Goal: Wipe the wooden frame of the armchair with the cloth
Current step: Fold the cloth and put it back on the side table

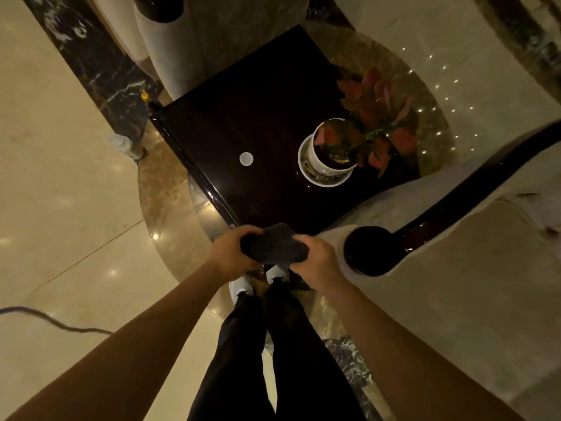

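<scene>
A dark grey cloth (277, 245) is bunched between both hands in front of me, just above my shoes. My left hand (232, 253) grips its left end and my right hand (317, 262) grips its right end. The armchair (455, 287) with pale upholstery stands to the right. Its dark glossy wooden frame (449, 205) runs along the armrest and ends in a round knob (372, 250) just right of my right hand, not touched by hand or cloth.
A dark square side table (258, 123) stands ahead, bearing a white potted plant (329, 154) with red leaves and a small white disc (246, 159). A second pale armchair (188, 41) sits beyond it. A plastic bottle (126, 145) and a cable (54, 322) lie on the floor at left.
</scene>
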`<control>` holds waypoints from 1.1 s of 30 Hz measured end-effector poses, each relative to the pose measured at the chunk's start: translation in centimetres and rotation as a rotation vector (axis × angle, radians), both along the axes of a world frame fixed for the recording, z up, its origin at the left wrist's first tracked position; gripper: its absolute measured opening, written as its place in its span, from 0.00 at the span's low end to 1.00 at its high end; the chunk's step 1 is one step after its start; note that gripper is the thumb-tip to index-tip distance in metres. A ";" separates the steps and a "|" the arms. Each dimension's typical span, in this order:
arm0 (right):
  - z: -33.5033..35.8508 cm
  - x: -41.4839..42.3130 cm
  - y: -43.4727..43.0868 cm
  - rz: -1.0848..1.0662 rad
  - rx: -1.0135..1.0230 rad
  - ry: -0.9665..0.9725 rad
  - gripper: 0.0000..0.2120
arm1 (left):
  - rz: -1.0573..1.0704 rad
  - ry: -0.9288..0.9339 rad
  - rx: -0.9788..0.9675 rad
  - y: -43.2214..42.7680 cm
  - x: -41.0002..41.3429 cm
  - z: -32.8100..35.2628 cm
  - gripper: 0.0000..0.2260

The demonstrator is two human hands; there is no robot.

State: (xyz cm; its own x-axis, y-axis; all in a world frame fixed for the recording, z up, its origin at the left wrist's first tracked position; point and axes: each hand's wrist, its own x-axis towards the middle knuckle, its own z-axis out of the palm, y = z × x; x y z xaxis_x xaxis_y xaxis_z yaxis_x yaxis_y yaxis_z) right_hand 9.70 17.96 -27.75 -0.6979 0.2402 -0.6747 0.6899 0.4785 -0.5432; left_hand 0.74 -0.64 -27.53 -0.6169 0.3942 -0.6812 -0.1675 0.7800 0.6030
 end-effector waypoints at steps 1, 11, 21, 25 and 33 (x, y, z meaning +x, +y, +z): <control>-1.2 -0.3 0.2 0.101 0.074 -0.003 0.18 | -0.130 0.009 -0.098 0.3 -0.4 -1.0 0.26; -12.4 -4.5 1.9 -0.208 -0.139 -0.419 0.14 | -0.486 0.173 -0.486 5.5 -7.4 -10.4 0.20; -17.6 -4.6 -1.3 0.536 0.315 0.099 0.44 | -0.280 0.346 -0.217 4.6 -3.2 -17.1 0.24; -20.6 -4.7 -1.3 0.618 0.365 0.053 0.49 | -0.432 0.558 -0.257 4.1 -1.9 -19.5 0.29; -19.4 -2.3 -4.3 0.454 0.367 -0.114 0.53 | -0.611 0.406 -0.317 2.2 1.4 -19.9 0.36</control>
